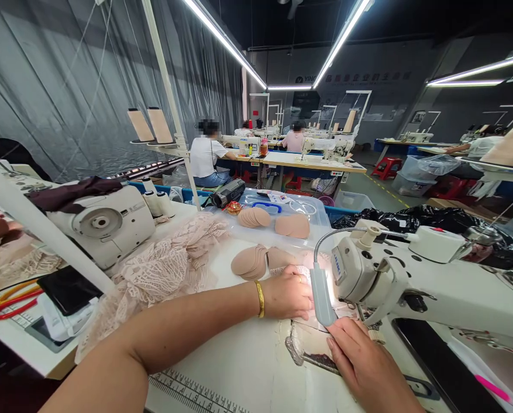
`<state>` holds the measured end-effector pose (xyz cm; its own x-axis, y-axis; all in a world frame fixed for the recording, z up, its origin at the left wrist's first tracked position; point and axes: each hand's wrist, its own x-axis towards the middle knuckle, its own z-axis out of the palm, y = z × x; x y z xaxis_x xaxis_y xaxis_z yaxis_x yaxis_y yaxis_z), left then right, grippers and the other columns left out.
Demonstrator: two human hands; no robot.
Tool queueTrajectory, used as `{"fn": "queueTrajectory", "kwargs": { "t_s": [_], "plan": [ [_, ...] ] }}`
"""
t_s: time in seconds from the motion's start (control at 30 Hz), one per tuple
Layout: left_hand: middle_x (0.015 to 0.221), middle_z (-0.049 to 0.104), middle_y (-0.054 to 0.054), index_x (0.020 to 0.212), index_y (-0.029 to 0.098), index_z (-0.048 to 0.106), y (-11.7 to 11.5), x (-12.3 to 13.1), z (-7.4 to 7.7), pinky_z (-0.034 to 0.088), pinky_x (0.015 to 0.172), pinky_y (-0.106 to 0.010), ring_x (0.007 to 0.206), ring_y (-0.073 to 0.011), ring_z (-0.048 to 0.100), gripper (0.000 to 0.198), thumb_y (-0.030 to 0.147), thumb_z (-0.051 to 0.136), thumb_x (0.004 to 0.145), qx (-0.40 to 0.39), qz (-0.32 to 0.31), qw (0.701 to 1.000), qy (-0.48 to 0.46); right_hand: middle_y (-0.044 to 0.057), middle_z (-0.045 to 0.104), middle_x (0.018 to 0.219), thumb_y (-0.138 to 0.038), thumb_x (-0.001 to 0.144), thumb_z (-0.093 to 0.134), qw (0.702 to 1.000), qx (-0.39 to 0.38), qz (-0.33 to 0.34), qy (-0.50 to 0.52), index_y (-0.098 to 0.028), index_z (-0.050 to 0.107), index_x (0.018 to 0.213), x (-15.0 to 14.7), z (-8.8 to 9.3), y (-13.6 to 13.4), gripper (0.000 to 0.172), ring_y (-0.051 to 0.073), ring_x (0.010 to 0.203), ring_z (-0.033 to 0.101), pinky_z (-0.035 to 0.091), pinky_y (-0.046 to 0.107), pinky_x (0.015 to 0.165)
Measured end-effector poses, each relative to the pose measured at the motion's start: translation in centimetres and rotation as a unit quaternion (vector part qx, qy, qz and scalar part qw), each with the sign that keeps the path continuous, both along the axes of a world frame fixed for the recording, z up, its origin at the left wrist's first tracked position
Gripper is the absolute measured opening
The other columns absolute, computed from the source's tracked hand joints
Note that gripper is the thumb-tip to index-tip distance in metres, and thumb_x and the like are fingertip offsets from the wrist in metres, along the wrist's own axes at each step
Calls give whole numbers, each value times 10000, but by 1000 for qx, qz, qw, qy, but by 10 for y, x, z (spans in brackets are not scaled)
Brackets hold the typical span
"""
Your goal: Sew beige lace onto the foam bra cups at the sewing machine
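My left hand (287,293), a gold bracelet at its wrist, presses on pale pink lace fabric (299,269) beside the sewing machine (359,269). Its fingers are bent on the cloth. My right hand (359,350) is at the near side of the needle area, thumb and fingers close together at the fabric's edge; the grey lamp head (321,295) partly hides what lies between them. Beige oval pads (248,263) lie stacked left of the machine, next to more pads (279,259). The needle is hidden behind the lamp.
Loose lace (170,264) is heaped at the left. A clear plastic box (316,215) bears more pads behind the table. Another machine (105,223) and a black phone (69,289) are far left. A black phone-like object (441,361) lies right. People sit at machines beyond.
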<state>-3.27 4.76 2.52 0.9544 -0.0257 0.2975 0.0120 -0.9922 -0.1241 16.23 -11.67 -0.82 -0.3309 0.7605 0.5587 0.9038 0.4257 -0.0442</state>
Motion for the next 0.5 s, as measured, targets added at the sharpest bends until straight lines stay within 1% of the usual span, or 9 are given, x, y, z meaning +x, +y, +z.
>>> {"fn": "queueTrajectory", "kwargs": {
  "t_s": [0.1,0.17,0.23,0.3,0.33,0.37,0.4,0.47,0.5],
  "plan": [
    [872,705,-56,726,195,655,-6,0,1,289,903,-430,847,-214,562,206,241,675,925,-3,34,999,22,17,696,858,-240,1072,409,999,-17,19,27,-262,606,1073,6,-3,0,198,173,632,683,531,273,512],
    [869,703,-63,756,182,645,-9,0,0,314,881,-420,836,-213,581,114,157,685,860,-11,62,997,38,14,698,878,-236,1061,439,997,-31,30,56,-261,630,1168,9,-6,-2,221,170,651,677,530,278,553],
    [845,701,-65,806,167,647,-11,-2,0,335,839,-405,781,-204,589,111,65,680,777,-16,80,996,44,22,710,911,-281,1056,466,992,-65,35,105,-279,668,1170,8,-8,-6,232,183,728,689,533,294,630],
    [836,710,-59,861,160,657,-16,-9,3,348,806,-391,733,-190,590,170,22,649,761,-16,83,995,46,18,712,906,-390,1053,489,969,-133,3,207,-300,687,1113,-2,-6,-11,225,199,787,681,521,315,703],
    [851,723,-53,903,166,665,-21,-15,6,355,805,-383,731,-183,598,186,24,630,789,-20,77,996,44,9,708,887,-462,1046,498,943,-176,-23,281,-305,672,1111,-10,-3,-14,243,205,786,668,509,324,721],
    [893,742,-49,961,176,672,-28,-22,9,365,820,-377,760,-179,618,198,39,608,833,-33,67,997,35,-2,699,855,-535,1030,508,904,-216,-51,366,-303,644,1131,-21,1,-16,287,208,772,650,495,331,726],
    [965,762,-50,1031,192,674,-37,-31,13,374,855,-370,824,-177,645,213,66,588,882,-57,55,997,16,-18,682,813,-602,1002,529,853,-252,-71,452,-298,600,1173,-33,7,-17,356,207,739,626,477,331,709],
    [1149,767,-65,1154,222,662,-63,-52,18,378,956,-366,1015,-194,670,230,154,574,953,-137,31,989,-41,-57,618,709,-669,918,622,752,-287,-62,590,-278,541,1233,-58,18,-18,509,195,674,571,435,315,659],
    [1219,753,-81,1181,227,659,-78,-63,20,380,994,-370,1098,-214,662,224,213,579,971,-192,28,978,-70,-75,583,675,-670,871,683,712,-291,-48,637,-273,529,1249,-69,23,-19,569,182,646,539,413,303,641]
  ]
}}
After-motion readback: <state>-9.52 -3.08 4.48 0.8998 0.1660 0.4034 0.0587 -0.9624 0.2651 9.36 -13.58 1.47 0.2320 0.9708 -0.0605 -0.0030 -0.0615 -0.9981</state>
